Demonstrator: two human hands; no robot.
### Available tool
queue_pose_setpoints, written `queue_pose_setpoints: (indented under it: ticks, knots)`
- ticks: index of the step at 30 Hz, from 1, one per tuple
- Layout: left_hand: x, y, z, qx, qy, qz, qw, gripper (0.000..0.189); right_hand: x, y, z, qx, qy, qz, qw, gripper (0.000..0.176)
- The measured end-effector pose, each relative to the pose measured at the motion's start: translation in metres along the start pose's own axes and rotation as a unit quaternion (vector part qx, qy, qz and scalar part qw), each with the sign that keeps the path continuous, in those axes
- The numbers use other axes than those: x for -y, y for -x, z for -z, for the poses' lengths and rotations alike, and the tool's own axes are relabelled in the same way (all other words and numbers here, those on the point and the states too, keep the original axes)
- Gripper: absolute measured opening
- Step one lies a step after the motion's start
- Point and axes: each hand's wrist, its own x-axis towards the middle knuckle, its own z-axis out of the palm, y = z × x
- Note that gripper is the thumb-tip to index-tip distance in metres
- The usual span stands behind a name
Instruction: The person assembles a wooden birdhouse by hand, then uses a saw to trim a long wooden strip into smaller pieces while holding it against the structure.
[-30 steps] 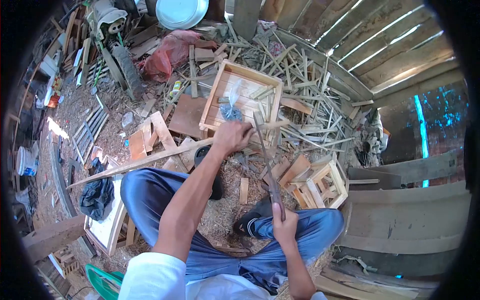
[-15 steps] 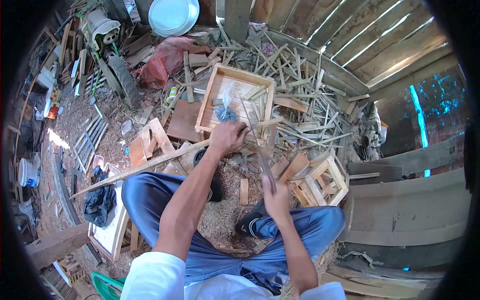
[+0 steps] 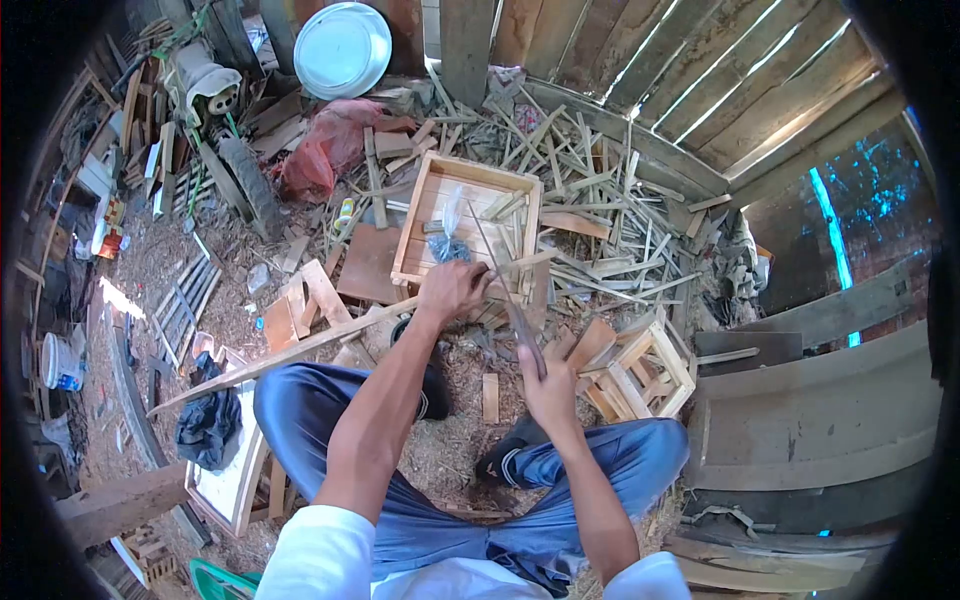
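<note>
My left hand [image 3: 455, 290] is closed round a long thin wooden strip [image 3: 285, 357], which runs from the lower left past my fingers to the right. My right hand [image 3: 549, 388] grips the handle of a long-bladed tool [image 3: 517, 325]. Its narrow blade slants up and left, close to the left hand's fingers and across the strip. Just beyond the hands, a shallow wooden box [image 3: 412, 232] holds a clear plastic bag of small dark pieces [image 3: 447, 248] and some short sticks.
Wood scraps [image 3: 640, 240] lie heaped behind and right of the box. A small wooden frame [image 3: 650, 368] stands by my right knee. A red plastic bag [image 3: 325, 150] and a pale round basin [image 3: 342, 50] are further back. A white panel [image 3: 228, 455] lies at left.
The view has shifted slightly, and the box appears a little lower. Both hands keep their grips, with the blade still by the left fingers.
</note>
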Motion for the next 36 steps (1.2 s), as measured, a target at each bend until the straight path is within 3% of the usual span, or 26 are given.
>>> queue_pose_setpoints:
  ticks: [4,11,13,15,21,26,28,34,36]
  knots:
    - [0.006,-0.004,-0.003,-0.039,0.01,-0.014,0.999,0.033,-0.014,0.055,0.017,-0.058,-0.062,0.056,0.995,0.043]
    - [0.006,-0.001,-0.003,-0.009,0.017,-0.018,1.0,0.031,0.004,-0.015,0.001,0.009,-0.013,-0.007,1.0,0.043]
    - [0.007,-0.002,-0.005,-0.007,0.018,-0.018,1.0,0.03,-0.007,0.026,0.011,-0.029,-0.009,0.039,0.999,0.041]
    - [0.009,0.003,-0.014,-0.031,0.011,-0.024,0.999,0.03,-0.021,0.067,0.025,-0.019,-0.032,0.025,0.999,0.039]
    - [0.005,0.002,-0.007,-0.024,0.02,-0.023,0.999,0.031,-0.005,-0.023,-0.009,0.014,0.031,0.01,0.999,0.043]
    - [0.007,0.001,-0.009,-0.002,-0.004,-0.014,1.0,0.029,-0.013,0.045,0.016,0.002,0.005,0.035,0.999,0.043]
    - [0.011,0.002,-0.011,-0.016,-0.016,-0.021,1.0,0.028,-0.017,0.065,0.026,0.007,-0.009,-0.024,1.0,0.043]
    - [0.01,-0.006,-0.005,0.009,0.006,-0.029,1.0,0.029,-0.003,-0.006,0.002,0.028,0.02,-0.026,0.999,0.045]
    - [0.009,0.005,-0.012,-0.015,0.021,-0.046,0.999,0.03,-0.019,0.026,0.009,0.017,0.026,-0.018,0.999,0.044]
